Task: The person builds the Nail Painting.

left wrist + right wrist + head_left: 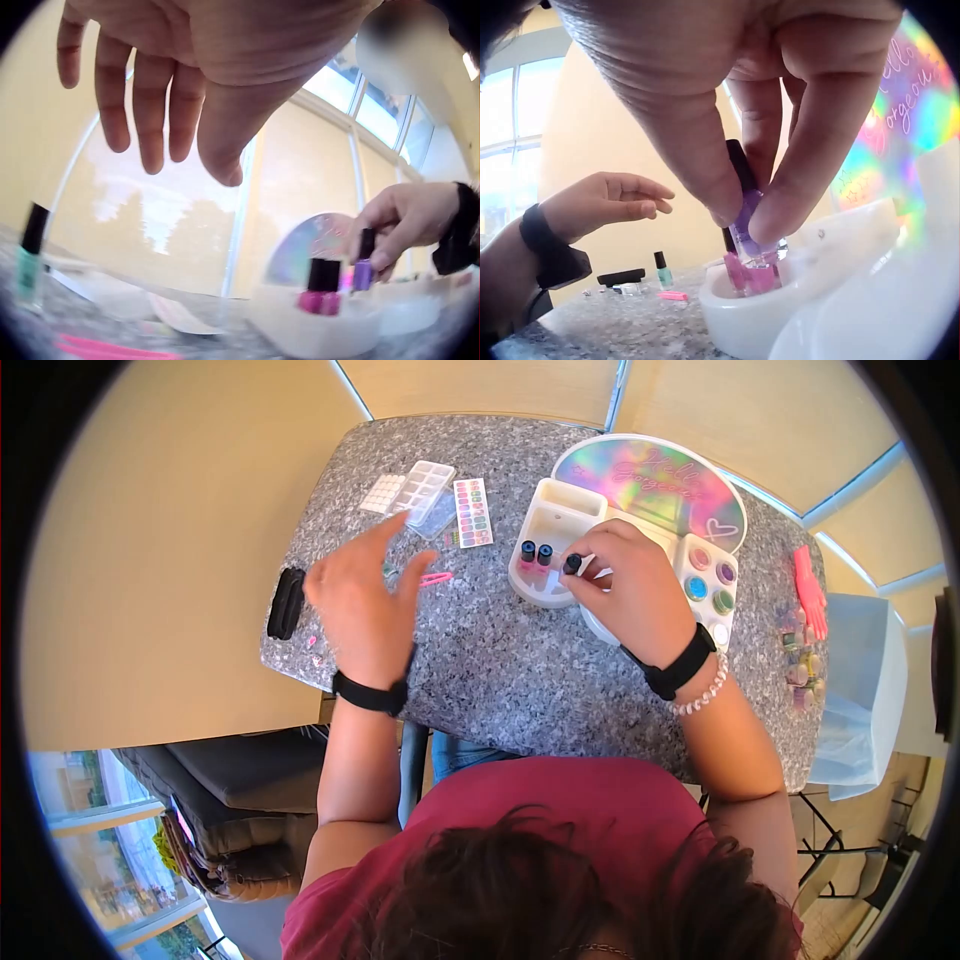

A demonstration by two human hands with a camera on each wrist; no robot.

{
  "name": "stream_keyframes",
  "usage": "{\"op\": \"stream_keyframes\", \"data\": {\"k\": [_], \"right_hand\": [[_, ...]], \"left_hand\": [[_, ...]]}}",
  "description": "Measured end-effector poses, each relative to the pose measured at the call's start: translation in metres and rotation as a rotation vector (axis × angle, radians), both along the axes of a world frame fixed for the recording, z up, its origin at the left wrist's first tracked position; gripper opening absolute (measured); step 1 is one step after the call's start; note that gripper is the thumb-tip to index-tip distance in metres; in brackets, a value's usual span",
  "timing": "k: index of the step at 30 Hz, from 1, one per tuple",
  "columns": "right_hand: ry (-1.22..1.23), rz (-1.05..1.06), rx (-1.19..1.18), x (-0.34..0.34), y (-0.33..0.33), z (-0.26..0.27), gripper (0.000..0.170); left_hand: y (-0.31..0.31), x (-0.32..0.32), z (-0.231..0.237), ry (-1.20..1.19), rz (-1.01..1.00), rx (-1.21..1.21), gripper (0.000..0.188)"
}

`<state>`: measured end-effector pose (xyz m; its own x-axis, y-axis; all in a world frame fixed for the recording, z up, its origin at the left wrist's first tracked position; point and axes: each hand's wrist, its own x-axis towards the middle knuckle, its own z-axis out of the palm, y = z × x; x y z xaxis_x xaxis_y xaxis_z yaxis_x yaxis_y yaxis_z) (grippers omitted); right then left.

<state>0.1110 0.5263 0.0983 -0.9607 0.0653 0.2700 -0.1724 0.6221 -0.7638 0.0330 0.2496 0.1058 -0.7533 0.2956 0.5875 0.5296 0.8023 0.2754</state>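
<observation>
My right hand [635, 585] pinches a purple nail polish bottle [744, 225] with a black cap between thumb and fingers. The bottle is slightly tilted, low over the rounded front compartment of a white organizer [724, 319]. In that compartment stand two pink nail polish bottles [320, 302] with black caps, close beside the purple one. My left hand [362, 605] hovers over the left side of the table, fingers spread and holding nothing. Beneath it, a mint green nail polish bottle [664, 276] stands upright near a pink slim item [435, 578].
The organizer's iridescent backboard [650, 475] rises behind it; round colour pots [696, 588] sit at its right. A nail sticker sheet [473, 512] and compartment tray [427, 482] lie at the back left. A black case [287, 603], pink hand shape [808, 590] and small jars [802, 670] lie near the edges.
</observation>
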Motion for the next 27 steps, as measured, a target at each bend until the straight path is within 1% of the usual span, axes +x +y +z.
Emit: {"op": "stream_keyframes", "data": {"k": [1, 2, 3, 4, 6, 8, 9, 10, 12, 13, 15, 16, 18, 19, 20, 21, 22, 23, 24, 26, 27], "right_hand": [[0.0, 0.0, 0.0, -0.002, 0.001, -0.002, 0.017], [0.003, -0.017, 0.128, -0.005, 0.001, -0.003, 0.017], [0.005, -0.034, 0.257, -0.006, 0.001, -0.004, 0.018], [0.004, -0.032, 0.256, -0.007, 0.001, -0.005, 0.018], [-0.034, -0.061, 0.319, -0.01, -0.002, -0.007, 0.017], [-0.051, -0.064, 0.323, -0.012, -0.004, -0.008, 0.018], [-0.069, -0.067, 0.328, -0.013, -0.004, -0.008, 0.019], [-0.069, -0.068, 0.328, -0.014, -0.004, -0.009, 0.019], [-0.039, -0.062, 0.347, -0.016, -0.004, -0.011, 0.025], [-0.04, -0.062, 0.348, -0.015, -0.004, -0.01, 0.025], [-0.02, -0.093, 0.317, -0.011, -0.006, -0.005, 0.033], [-0.021, -0.092, 0.319, -0.008, -0.008, 0.0, 0.033], [0.113, -0.118, 0.264, -0.001, -0.011, 0.015, 0.039], [0.18, -0.084, 0.258, 0.002, -0.012, 0.019, 0.04], [0.178, -0.084, 0.26, 0.006, -0.015, 0.025, 0.04], [0.185, 0.003, 0.205, 0.011, -0.019, 0.031, 0.04], [0.191, 0.091, 0.15, 0.015, -0.024, 0.035, 0.039], [0.21, 0.134, 0.076, 0.02, -0.029, 0.037, 0.037], [0.208, 0.135, 0.076, 0.023, -0.033, 0.036, 0.037], [0.015, 0.119, -0.092, 0.028, -0.039, 0.034, 0.035], [0.015, 0.118, -0.09, 0.027, -0.038, 0.03, 0.035]], "left_hand": [[-0.01, -0.008, -0.005, 0.026, 0.149, -0.079, 0.04], [-0.019, -0.015, -0.01, 0.026, 0.15, -0.08, 0.04], [-0.026, -0.021, -0.014, 0.019, 0.211, -0.154, 0.04], [-0.032, -0.026, -0.018, 0.011, 0.273, -0.228, 0.04], [-0.041, -0.032, -0.024, 0.014, 0.28, -0.236, 0.037], [-0.044, -0.035, -0.024, -0.124, 0.28, -0.242, 0.034], [-0.044, -0.035, -0.025, -0.123, 0.279, -0.242, 0.034], [-0.043, -0.036, -0.027, -0.134, 0.267, -0.216, 0.03], [-0.043, -0.037, -0.029, -0.146, 0.254, -0.189, 0.026], [-0.044, -0.038, -0.029, -0.163, 0.239, -0.177, 0.024], [-0.044, -0.037, -0.028, -0.182, 0.225, -0.163, 0.021], [-0.042, -0.034, -0.025, -0.179, 0.212, -0.143, 0.021], [-0.035, -0.024, -0.013, -0.173, 0.199, -0.12, 0.021], [-0.026, -0.013, -0.002, -0.105, 0.103, -0.059, 0.019], [-0.017, -0.001, 0.009, -0.039, 0.007, 0.002, 0.018], [-0.009, 0.009, 0.017, -0.043, 0.007, 0.003, 0.018], [0.0, 0.02, 0.025, -0.053, -0.133, 0.05, 0.019], [0.008, 0.029, 0.031, -0.062, -0.273, 0.098, 0.021], [0.016, 0.038, 0.034, -0.064, -0.272, 0.099, 0.021], [0.029, 0.051, 0.036, -0.011, -0.395, 0.086, 0.025], [0.032, 0.052, 0.034, 0.029, -0.397, 0.079, 0.027]]}}
